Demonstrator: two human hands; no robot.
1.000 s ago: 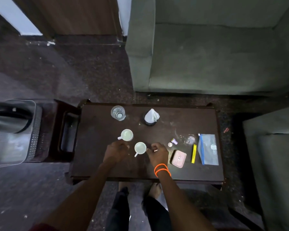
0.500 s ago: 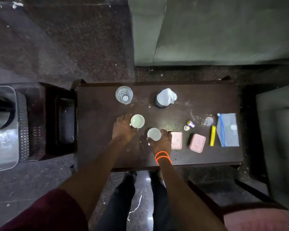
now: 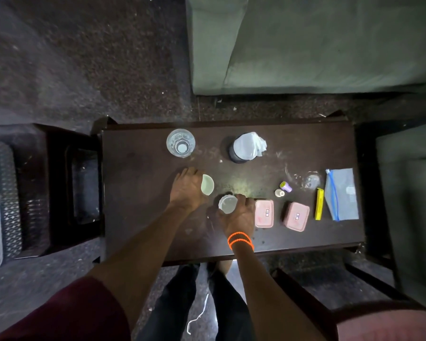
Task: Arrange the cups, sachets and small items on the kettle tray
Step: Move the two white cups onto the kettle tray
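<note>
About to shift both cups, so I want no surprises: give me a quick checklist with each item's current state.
1. Left hand on the left cup: ok, fingers wrap its side.
2. Right hand on the right cup: ok, fingers curl round it.
3. Cups apart: ok, a gap shows.
4. Pink sachet clear of the right hand: not ok, it lies right beside it.
5. Cups empty: cannot tell.
6. Glass upright, out of the way: ok.

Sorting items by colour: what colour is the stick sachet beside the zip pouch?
Yellow: the sachet, clearest in the head view.
</note>
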